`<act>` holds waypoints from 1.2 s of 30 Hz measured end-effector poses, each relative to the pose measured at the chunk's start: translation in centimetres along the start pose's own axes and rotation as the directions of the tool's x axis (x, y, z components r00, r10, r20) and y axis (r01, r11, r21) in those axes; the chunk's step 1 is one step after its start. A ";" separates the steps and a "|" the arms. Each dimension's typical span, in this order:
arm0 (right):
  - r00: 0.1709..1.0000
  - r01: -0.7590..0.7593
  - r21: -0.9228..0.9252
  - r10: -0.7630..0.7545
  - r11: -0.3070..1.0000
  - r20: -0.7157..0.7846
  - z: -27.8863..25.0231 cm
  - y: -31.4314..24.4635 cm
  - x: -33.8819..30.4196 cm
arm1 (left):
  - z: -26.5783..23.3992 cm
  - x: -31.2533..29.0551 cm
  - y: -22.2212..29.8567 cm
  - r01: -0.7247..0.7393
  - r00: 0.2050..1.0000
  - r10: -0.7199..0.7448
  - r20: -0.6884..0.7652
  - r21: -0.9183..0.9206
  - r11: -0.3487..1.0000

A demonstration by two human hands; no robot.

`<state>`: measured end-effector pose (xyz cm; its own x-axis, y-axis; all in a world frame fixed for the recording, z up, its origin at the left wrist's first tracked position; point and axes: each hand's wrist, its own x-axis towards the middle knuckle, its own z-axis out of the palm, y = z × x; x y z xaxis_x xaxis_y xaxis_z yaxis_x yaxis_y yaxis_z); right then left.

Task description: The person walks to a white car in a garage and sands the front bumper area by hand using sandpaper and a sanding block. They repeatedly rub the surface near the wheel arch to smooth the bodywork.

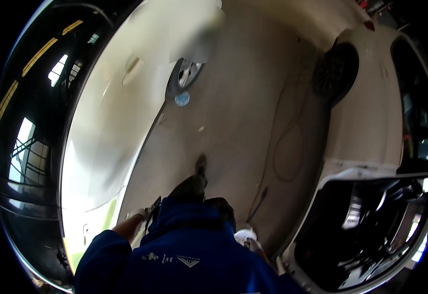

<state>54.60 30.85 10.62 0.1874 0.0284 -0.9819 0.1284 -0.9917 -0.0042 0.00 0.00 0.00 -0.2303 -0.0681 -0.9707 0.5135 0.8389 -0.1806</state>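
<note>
My left hand [136, 213] hangs low beside my left hip, close to the white car's side [111, 147]. A dark, flat-edged thing [154, 205] shows just beyond it; the fingers are too small and blurred to make out. My right hand [254, 244] is low at my right side, up against a white round object [244, 235], which it appears to hold. My sleeve and body hide part of that object, and its kind does not show. My blue jacket [189, 245] fills the bottom middle, with one dark shoe [201, 164] stretched ahead.
I am between two cars. Ahead on the left is a wheel [189, 73] with a blue-and-white round thing [182, 99] by it. A pale car [366, 98] stands on the right, its door [317, 196] apparently open. A cable or hose [275, 147] snakes along the grey floor [233, 108].
</note>
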 end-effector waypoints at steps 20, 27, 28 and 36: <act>0.995 0.048 0.075 -0.054 0.996 0.078 10.6 -63.1 -2.2 | -58.8 -15.6 43.1 -0.053 0.956 0.046 -0.290 -0.017 0.998; 0.991 0.074 -0.048 -0.068 0.996 0.112 18.1 -88.3 -4.4 | -64.7 -8.5 46.6 0.011 0.999 -0.016 -0.034 -0.137 0.990; 0.993 0.089 -0.057 -0.085 0.994 0.079 20.5 -92.5 -6.0 | -68.1 -7.0 48.4 -0.001 0.999 -0.004 -0.038 -0.136 0.991; 0.973 0.231 -0.142 -0.226 0.962 0.051 28.6 -118.5 -13.9 | -111.2 -6.8 71.9 -0.264 0.899 0.289 -0.328 0.120 0.957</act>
<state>8.89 144.36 19.35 0.1036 0.2456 -0.9638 0.3051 -0.9302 -0.2043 -53.47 120.80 11.21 -0.3298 0.3586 -0.8733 0.6515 0.7559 0.0644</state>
